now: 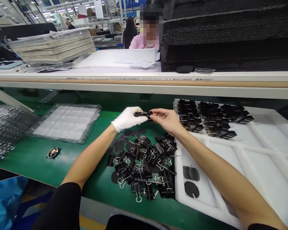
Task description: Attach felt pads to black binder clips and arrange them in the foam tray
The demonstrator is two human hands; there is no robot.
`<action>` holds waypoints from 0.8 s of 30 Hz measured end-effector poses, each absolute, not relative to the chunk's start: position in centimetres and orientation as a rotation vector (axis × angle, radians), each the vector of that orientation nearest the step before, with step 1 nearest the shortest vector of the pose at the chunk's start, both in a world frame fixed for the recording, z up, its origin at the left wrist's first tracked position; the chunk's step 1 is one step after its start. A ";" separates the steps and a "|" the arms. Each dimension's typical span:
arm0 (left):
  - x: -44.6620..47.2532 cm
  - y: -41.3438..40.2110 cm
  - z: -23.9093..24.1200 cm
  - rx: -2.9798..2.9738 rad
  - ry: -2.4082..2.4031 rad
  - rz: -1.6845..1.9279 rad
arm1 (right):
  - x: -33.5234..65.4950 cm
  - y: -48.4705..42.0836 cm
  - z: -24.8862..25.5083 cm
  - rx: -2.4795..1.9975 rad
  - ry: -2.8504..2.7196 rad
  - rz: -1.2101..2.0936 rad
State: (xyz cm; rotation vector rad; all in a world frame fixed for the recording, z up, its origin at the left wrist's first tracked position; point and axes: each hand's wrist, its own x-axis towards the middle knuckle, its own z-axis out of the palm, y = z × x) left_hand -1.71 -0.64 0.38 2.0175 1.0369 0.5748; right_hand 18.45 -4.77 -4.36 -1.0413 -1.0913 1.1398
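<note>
My left hand [129, 119], in a white glove, is closed on a black binder clip [144, 114] above the green bench. The bare fingers of my right hand [166, 119] pinch the same clip from the other side. Whatever may sit between its jaws is hidden by my fingers. Below my hands lies a heap of black binder clips [141, 163] with silver wire handles. Thin dark discs [118, 147] are scattered at the heap's left and upper edges. Rows of binder clips [211, 118] stand in the white foam tray [256, 124] on the right.
A round watch-like part [53, 152] lies alone on the green bench [86, 153]. To its upper left are a clear plastic tray [66, 123] and stacked trays [7, 131]. More dark discs [191, 189] rest in the foam tray. A shelf edge [144, 88] crosses above; a person [146, 40] sits beyond.
</note>
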 end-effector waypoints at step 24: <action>-1.5 -1.4 1.8 2.310 1.032 0.534 | 19.7 -5.0 -2.0 -1.141 -1.631 0.885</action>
